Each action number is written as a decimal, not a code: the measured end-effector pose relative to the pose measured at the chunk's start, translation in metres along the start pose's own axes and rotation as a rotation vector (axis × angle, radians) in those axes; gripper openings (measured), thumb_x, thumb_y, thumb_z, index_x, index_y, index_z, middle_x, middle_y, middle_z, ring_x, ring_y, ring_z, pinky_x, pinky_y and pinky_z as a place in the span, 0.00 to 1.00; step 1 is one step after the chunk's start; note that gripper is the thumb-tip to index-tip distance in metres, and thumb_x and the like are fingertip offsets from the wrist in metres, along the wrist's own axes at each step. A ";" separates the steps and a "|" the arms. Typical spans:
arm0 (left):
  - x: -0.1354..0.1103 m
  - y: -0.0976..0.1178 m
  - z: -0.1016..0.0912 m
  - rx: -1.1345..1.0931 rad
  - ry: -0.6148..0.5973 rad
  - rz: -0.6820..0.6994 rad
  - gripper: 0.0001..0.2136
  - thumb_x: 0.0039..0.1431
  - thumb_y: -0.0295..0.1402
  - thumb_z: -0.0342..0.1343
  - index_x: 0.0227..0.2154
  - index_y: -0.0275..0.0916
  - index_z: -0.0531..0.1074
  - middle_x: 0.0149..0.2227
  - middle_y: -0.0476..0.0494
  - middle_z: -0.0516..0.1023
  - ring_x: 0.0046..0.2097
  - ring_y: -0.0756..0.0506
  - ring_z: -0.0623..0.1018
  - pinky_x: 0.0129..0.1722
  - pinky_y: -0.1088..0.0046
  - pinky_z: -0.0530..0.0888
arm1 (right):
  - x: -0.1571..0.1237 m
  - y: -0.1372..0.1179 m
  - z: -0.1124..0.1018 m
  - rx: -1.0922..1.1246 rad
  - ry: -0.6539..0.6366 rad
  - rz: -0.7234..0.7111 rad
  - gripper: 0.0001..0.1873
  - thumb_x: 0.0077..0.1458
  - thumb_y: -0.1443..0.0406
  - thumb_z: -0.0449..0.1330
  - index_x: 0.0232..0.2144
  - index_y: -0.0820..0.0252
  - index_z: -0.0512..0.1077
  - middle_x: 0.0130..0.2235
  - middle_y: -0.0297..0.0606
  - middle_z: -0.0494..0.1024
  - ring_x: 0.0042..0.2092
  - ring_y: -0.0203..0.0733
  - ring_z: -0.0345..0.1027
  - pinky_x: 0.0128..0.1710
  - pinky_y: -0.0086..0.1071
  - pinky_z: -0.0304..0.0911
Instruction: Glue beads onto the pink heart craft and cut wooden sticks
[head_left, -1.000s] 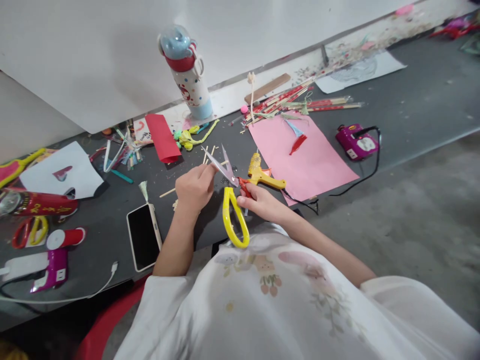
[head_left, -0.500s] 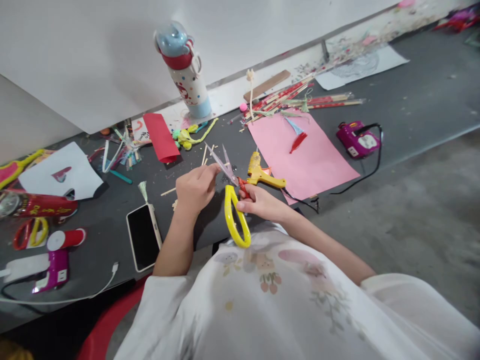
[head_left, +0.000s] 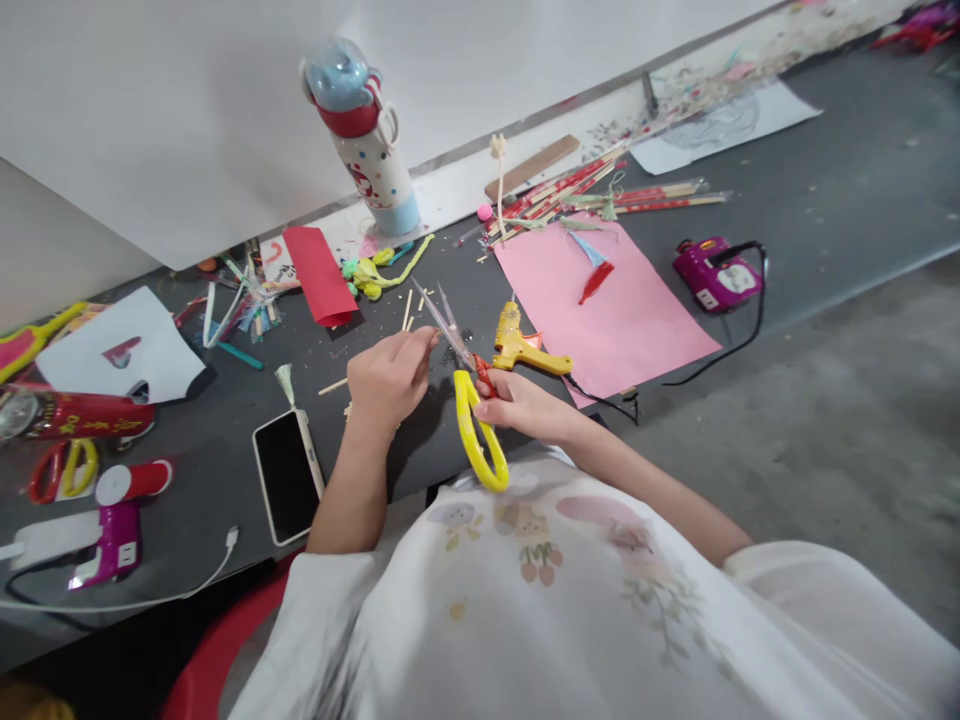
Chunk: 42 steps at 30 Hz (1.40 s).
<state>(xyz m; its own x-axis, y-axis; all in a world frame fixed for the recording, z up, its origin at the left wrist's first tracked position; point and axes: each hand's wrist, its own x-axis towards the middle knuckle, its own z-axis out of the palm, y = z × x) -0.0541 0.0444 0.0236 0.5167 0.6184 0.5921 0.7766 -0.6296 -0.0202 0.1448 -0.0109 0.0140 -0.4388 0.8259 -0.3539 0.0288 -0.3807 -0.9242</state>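
Observation:
My right hand point(head_left: 510, 398) is closed on a pair of scissors point(head_left: 480, 430) with one yellow handle loop and a red one. Their blades point away from me and stand slightly apart. To the left of the blades, my left hand point(head_left: 394, 375) is pinched, its fingertips close to the blade. Whatever it pinches is too small to make out. Thin wooden sticks point(head_left: 407, 310) and small pale bits lie just beyond the hands. A yellow glue gun point(head_left: 525, 350) rests right of the scissors, partly on a pink sheet point(head_left: 637, 320).
At the back stands a bottle point(head_left: 375, 170), near a red paper piece point(head_left: 319, 275). A phone point(head_left: 287, 475) lies left of my left arm. On the right is a purple power socket point(head_left: 716, 275) with a black cord. Red-wrapped sticks point(head_left: 555, 195) lie behind the pink sheet.
The scissors' blades have drawn closer together, and the yellow loop has swung slightly to the right. Both hands stay in nearly the same place.

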 end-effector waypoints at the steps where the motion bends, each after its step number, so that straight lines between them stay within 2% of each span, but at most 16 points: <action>1: 0.000 0.000 0.000 -0.006 -0.009 -0.007 0.11 0.64 0.30 0.47 0.40 0.39 0.75 0.26 0.46 0.78 0.29 0.49 0.77 0.29 0.73 0.63 | 0.000 0.000 0.000 0.000 0.002 0.003 0.23 0.43 0.50 0.63 0.27 0.56 0.55 0.26 0.27 0.57 0.28 0.31 0.48 0.26 0.28 0.47; 7: 0.001 0.000 0.001 -0.004 0.026 0.001 0.11 0.64 0.30 0.48 0.40 0.38 0.76 0.25 0.46 0.77 0.28 0.49 0.76 0.28 0.72 0.62 | 0.000 -0.001 0.000 -0.054 0.023 0.006 0.23 0.43 0.51 0.63 0.27 0.57 0.55 0.27 0.26 0.58 0.28 0.30 0.49 0.27 0.28 0.48; 16: -0.001 -0.001 0.002 0.025 0.018 -0.030 0.12 0.65 0.33 0.49 0.42 0.39 0.78 0.25 0.45 0.78 0.28 0.50 0.75 0.28 0.73 0.62 | 0.002 0.001 -0.001 -0.043 -0.011 -0.022 0.29 0.38 0.51 0.69 0.27 0.56 0.54 0.25 0.23 0.54 0.26 0.28 0.45 0.24 0.26 0.43; 25: -0.004 -0.005 0.007 0.008 0.057 -0.029 0.12 0.64 0.34 0.51 0.43 0.40 0.79 0.29 0.43 0.80 0.29 0.50 0.75 0.30 0.74 0.65 | 0.001 -0.003 0.003 -0.096 0.087 -0.036 0.24 0.40 0.54 0.67 0.27 0.56 0.55 0.26 0.24 0.57 0.27 0.29 0.49 0.27 0.28 0.50; 32: 0.000 -0.003 0.005 -0.011 0.055 -0.014 0.12 0.64 0.31 0.50 0.41 0.38 0.78 0.27 0.44 0.79 0.28 0.50 0.75 0.28 0.73 0.63 | 0.004 0.001 0.002 -0.188 0.096 -0.015 0.23 0.43 0.53 0.64 0.35 0.58 0.59 0.26 0.25 0.61 0.28 0.33 0.56 0.29 0.31 0.54; 36: -0.001 -0.005 0.005 -0.003 0.014 -0.045 0.13 0.64 0.32 0.49 0.41 0.39 0.79 0.27 0.44 0.79 0.28 0.50 0.74 0.28 0.73 0.62 | 0.005 0.000 0.004 -0.157 0.084 -0.021 0.23 0.45 0.53 0.62 0.36 0.57 0.58 0.28 0.25 0.63 0.29 0.34 0.58 0.31 0.32 0.56; 42: -0.006 -0.012 0.004 -0.015 0.045 -0.131 0.12 0.63 0.33 0.51 0.42 0.39 0.78 0.26 0.45 0.78 0.28 0.50 0.73 0.28 0.73 0.60 | 0.007 -0.005 0.012 -0.068 0.055 -0.016 0.21 0.43 0.54 0.61 0.36 0.59 0.60 0.30 0.27 0.63 0.32 0.33 0.58 0.33 0.31 0.56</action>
<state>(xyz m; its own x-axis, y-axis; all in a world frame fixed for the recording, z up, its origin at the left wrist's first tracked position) -0.0655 0.0503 0.0174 0.3940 0.6744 0.6244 0.8311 -0.5515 0.0713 0.1312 -0.0083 0.0181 -0.3898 0.8538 -0.3451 0.0837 -0.3403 -0.9366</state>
